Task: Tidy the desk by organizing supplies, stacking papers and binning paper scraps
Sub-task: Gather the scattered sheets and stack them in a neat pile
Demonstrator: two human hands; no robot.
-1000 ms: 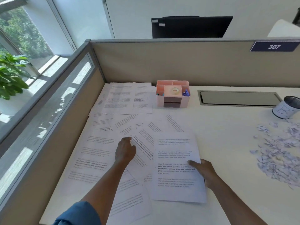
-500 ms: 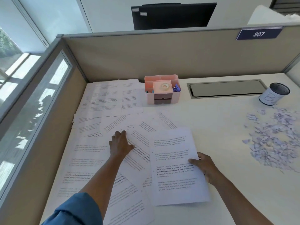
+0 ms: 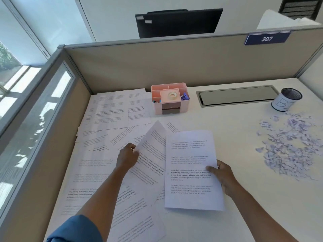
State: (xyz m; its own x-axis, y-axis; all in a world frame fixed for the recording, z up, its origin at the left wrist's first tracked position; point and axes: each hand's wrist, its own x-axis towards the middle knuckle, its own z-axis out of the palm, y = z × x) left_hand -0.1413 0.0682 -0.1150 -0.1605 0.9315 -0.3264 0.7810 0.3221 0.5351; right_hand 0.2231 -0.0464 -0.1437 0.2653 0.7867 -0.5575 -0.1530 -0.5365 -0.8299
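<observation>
Head view, over a white worktop walled by beige cubicle partitions at 12 and 9 o'clock, the far one carrying a blue "307" plate. Loose printed papers overlap across the whole left half, from the back corner to the near edge, leaving no bare surface there. A heap of paper scraps spreads at 3 o'clock, just in front of a mesh cup marked "B" at 2 o'clock. A metal cable hatch lies flush at 1 o'clock. A pink organizer stands at 12 o'clock, touching the back sheets, with a tape roll and blue clips inside.

Right hand pinches the right edge of one sheet, thumb on top, the sheet lying square at centre. Left hand, blue sleeve behind it, is closed on the left edge of a second sheet, whose far corner stands tilted off the pile.

Half a second ago that left hand lay flat on the spread and the second sheet was down; now the sheet is raised and angled toward the one on the right.

Open room runs from the centre sheet toward the scraps and along the near right edge at 4 to 5 o'clock.
</observation>
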